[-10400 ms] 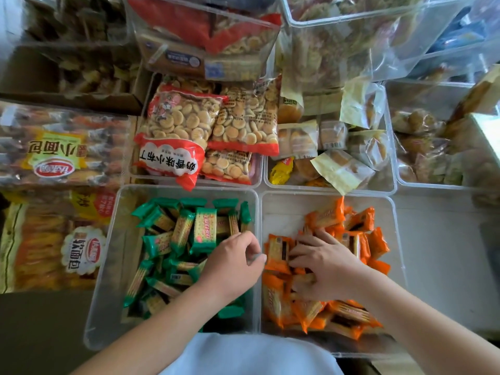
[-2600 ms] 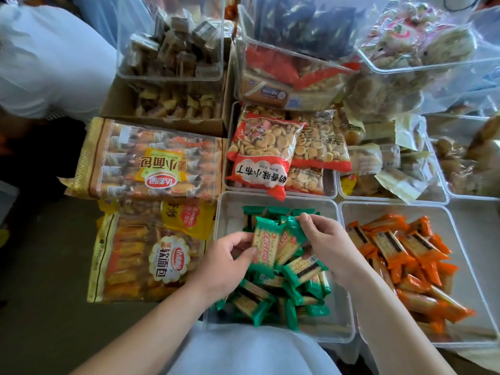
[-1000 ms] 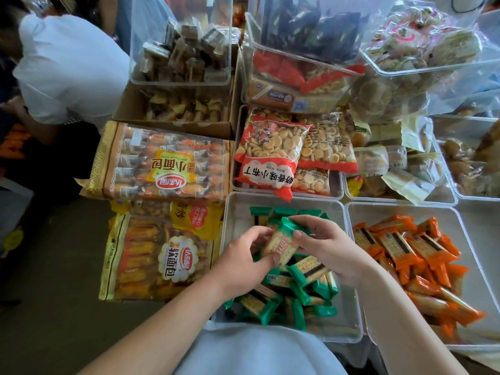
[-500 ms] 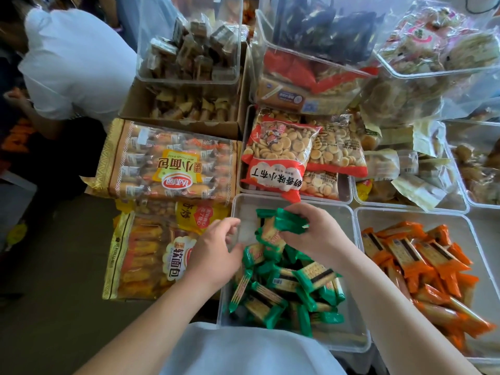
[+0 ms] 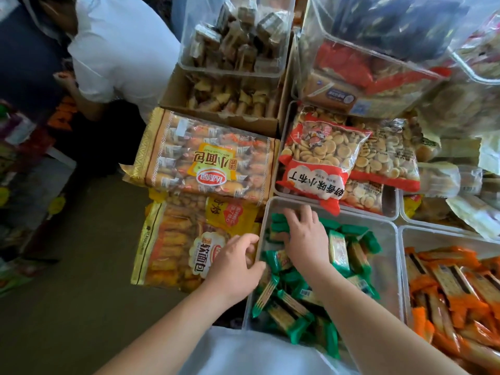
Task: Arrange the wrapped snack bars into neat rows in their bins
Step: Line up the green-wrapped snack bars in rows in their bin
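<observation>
Green-wrapped snack bars [image 5: 336, 250] lie in a clear bin [image 5: 389, 230] in front of me, some upright side by side along the far side, the rest jumbled near me. My right hand [image 5: 305, 236] reaches into the bin's far left corner, its fingers spread flat over a few green bars stacked there. My left hand [image 5: 235, 263] sits outside the bin against its left wall, fingers loosely curled at the rim, with nothing visibly held. Orange-wrapped bars [image 5: 446, 282] fill the neighbouring clear bin [image 5: 403, 266] on the right, roughly lined up.
Two large bread bags [image 5: 203, 171] lie left of the green bin. Red biscuit bags [image 5: 316, 158] fill the bin behind it. A cardboard box [image 5: 224, 104] and stacked clear tubs stand farther back. A person in a white shirt [image 5: 116, 44] bends at the upper left.
My right hand has carried its bunch of green bars down into the bin's far left corner. My left hand has moved out to the bin's left wall.
</observation>
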Tool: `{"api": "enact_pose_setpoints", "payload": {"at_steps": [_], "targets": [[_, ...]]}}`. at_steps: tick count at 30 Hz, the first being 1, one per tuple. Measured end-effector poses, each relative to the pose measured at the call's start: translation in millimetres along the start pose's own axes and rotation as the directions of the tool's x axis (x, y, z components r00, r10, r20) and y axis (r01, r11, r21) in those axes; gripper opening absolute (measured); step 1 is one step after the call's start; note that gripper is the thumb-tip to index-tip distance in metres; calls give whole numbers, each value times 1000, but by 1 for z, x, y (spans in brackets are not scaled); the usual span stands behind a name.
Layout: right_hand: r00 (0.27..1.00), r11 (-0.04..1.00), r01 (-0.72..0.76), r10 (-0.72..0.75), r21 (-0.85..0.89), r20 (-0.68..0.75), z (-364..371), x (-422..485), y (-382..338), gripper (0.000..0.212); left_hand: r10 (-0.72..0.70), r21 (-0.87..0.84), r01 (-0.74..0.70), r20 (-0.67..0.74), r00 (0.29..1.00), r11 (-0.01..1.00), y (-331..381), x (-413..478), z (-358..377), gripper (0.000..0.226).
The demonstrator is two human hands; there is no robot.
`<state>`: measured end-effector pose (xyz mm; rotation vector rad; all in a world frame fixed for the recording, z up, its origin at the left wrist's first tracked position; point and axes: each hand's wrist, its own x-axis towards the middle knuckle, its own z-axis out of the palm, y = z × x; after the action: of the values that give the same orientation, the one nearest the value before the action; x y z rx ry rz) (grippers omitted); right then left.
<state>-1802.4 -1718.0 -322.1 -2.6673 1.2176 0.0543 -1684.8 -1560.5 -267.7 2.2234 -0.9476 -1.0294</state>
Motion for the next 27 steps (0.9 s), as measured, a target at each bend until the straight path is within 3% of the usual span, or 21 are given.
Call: {"api": "enact_pose_setpoints", "payload": {"at_steps": [4, 6, 8, 10, 13, 18, 22, 24, 27], "targets": [[995, 990, -96, 99, 108, -17, -6, 1, 8, 38, -14, -42, 14, -17, 1000, 999, -2, -2, -4, 51], [998, 980, -42, 33, 194, 46, -11, -3, 12, 27, -10, -53, 9, -30, 1000, 999, -2, -4, -4, 47], [970, 968, 34, -92, 250, 223, -13, -11, 13, 21, -2, -69, -1, -40, 999, 998, -2, -8, -3, 43], [898, 976, 126, -189, 179, 398, -11, -14, 10, 34, 7, -83, -11, -51, 999, 996, -1, -11, 0, 40], [847, 973, 232, -207, 9, 489, -3, -11, 3, 55, 6, -93, -11, -58, 998, 996, 2, -15, 2, 37], [864, 965, 261, -237, 8, 444, -1, -14, 1, 48, 7, -84, -12, -64, 998, 996, 2, -23, -3, 31], [965, 965, 128, -174, 228, 195, -33, -35, 11, 34, 80, -65, -85, -84, 993, 994, 10, -29, 1, 28], [990, 873, -80, 12, 481, 141, -57, -50, 15, 24, 132, -67, -139, -96, 987, 988, 18, -31, 7, 32], [947, 511, -321, 160, 798, 279, -83, -73, 22, 17, 157, -159, -157, -10, 988, 975, 31, -33, 17, 37]]}}
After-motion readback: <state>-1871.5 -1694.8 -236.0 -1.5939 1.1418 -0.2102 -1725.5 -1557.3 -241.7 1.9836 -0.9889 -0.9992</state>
